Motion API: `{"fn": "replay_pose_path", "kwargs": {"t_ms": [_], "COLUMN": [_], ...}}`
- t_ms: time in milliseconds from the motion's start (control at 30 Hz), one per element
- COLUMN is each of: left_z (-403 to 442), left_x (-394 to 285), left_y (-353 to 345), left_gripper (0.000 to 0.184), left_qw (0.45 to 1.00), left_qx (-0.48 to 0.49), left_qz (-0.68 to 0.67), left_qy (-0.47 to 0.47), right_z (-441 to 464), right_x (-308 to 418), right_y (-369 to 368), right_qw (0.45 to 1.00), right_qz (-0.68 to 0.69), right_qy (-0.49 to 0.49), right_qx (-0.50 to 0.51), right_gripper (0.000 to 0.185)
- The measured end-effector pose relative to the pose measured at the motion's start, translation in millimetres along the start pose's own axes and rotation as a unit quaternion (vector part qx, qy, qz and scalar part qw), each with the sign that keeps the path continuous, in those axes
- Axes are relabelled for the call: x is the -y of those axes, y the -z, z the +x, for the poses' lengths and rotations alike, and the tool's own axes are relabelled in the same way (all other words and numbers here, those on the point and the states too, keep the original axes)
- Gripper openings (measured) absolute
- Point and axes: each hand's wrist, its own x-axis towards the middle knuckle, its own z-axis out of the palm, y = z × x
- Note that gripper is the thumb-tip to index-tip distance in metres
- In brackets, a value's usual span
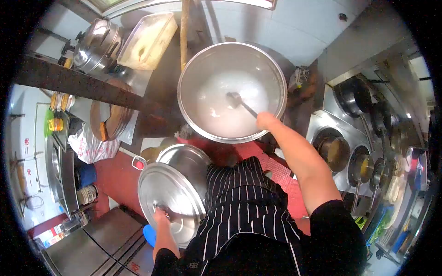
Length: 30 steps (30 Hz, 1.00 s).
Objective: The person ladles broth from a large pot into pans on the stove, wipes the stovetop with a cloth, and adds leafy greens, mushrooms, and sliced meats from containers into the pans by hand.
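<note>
A big round steel pot (194, 76) holds cloudy whitish liquid (225, 117), with steam or haze over it. My right hand (266, 120) is closed around the handle of a ladle (234, 99), reaching over the pot's near right rim. The ladle's head sits in the liquid near the middle. Down on the left, my left hand (161, 214) grips the top handle of a large steel lid (154, 184), which is tilted in front of me. Partly behind the lid is a second steel pot (191, 158).
A chopping board (122, 126) with a cleaver (104, 129) lies left, beside a steel steamer pot (96, 46) and a plastic tub (147, 41). Pans (334, 154) sit on the right-hand stove. A wooden pole (184, 32) stands behind the big pot. A dark beam (83, 80) crosses the left.
</note>
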Motion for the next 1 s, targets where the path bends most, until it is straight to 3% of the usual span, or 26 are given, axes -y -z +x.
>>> {"fn": "replay_pose_path", "kwargs": {"t_ms": [100,167,200,233,300,367,467,533,633,767,833,933,1000], "left_z": [-3,-21,-22,-22,26,41,21,-8,-3,-31,-99,-26,-32], "left_x": [14,12,13,13,44,44,21,-2,-12,-36,-55,-45,-44], "left_y": [14,15,12,10,12,5,-8,-21,-36,-60,-71,-92,-107], "left_gripper": [0.030,0.028,0.027,0.025,0.026,0.027,0.030,0.033,0.031,0.029,0.027,0.024,0.024], "left_qw": [0.999,0.999,0.998,0.996,0.997,0.998,0.999,0.995,0.990,0.982,0.991,0.974,0.965], "left_qx": [-0.022,0.003,-0.031,-0.065,-0.048,-0.031,0.008,0.039,0.112,0.187,0.133,0.222,0.254], "left_qz": [0.010,0.004,0.010,0.015,0.000,-0.015,-0.052,-0.071,-0.071,-0.025,0.007,0.001,0.021], "left_qy": [0.031,0.039,0.046,0.051,0.054,0.055,0.003,0.062,0.045,-0.005,0.001,-0.051,-0.067], "right_z": [12,36,20,2,-37,-79,-134,-175,-230,-313,-354,-421,-461], "right_x": [16,-13,-14,-15,-26,-36,-59,-75,-101,-127,-143,-154,-173], "right_y": [-19,-58,-55,-49,-33,-20,-22,-20,-33,-49,-66,-72,-90], "right_qw": [0.997,0.991,0.957,0.872,0.862,0.774,0.736,0.725,0.714,0.714,0.705,0.740,0.729], "right_qz": [0.041,0.055,0.269,0.469,0.488,0.613,0.659,0.672,0.681,0.691,0.701,0.671,0.683], "right_qy": [-0.041,0.078,-0.004,-0.084,-0.054,-0.053,-0.030,-0.005,0.075,0.046,0.046,0.005,-0.015], "right_qx": [0.058,0.093,0.106,0.112,0.126,0.150,0.155,0.148,0.144,0.108,0.099,0.035,0.023], "right_gripper": [0.028,0.020,0.017,0.018,0.019,0.011,0.010,0.013,0.024,0.034,0.038,0.044,0.046]}}
